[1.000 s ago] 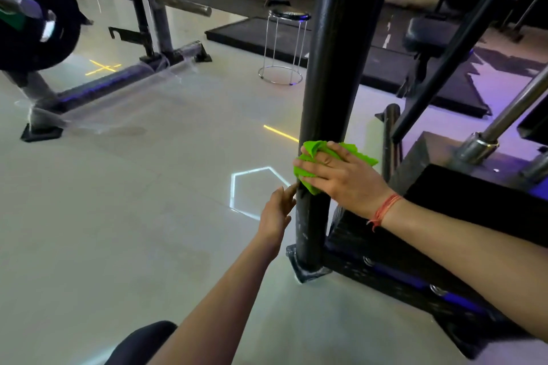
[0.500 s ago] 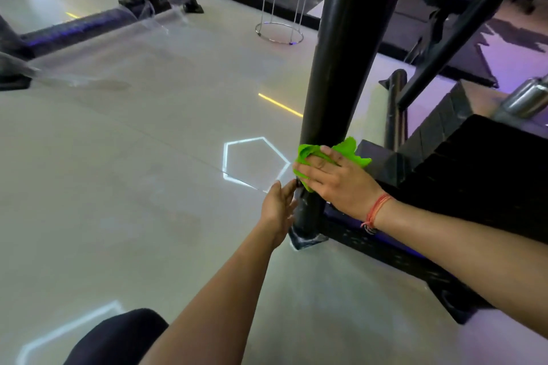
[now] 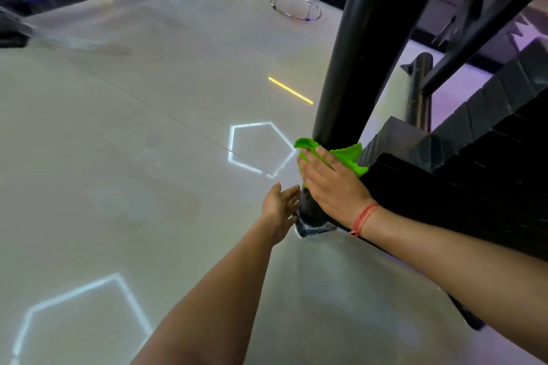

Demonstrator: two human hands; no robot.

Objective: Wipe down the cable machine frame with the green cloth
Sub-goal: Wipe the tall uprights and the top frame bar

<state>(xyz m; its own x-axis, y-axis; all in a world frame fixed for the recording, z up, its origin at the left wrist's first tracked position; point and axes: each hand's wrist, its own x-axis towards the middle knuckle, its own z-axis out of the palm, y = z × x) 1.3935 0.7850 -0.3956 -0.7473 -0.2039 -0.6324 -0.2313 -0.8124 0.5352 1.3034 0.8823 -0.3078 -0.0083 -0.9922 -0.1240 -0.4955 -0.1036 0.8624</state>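
Right hand (image 3: 329,184), fingers flat, presses cloth (image 3: 350,157) on post (image 3: 355,68) near its base; left hand (image 3: 280,204) open beside. No readable writing.

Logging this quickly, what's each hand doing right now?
Left hand: open, holding nothing.
Right hand: open, flat fingers pressing the green cloth on the post.
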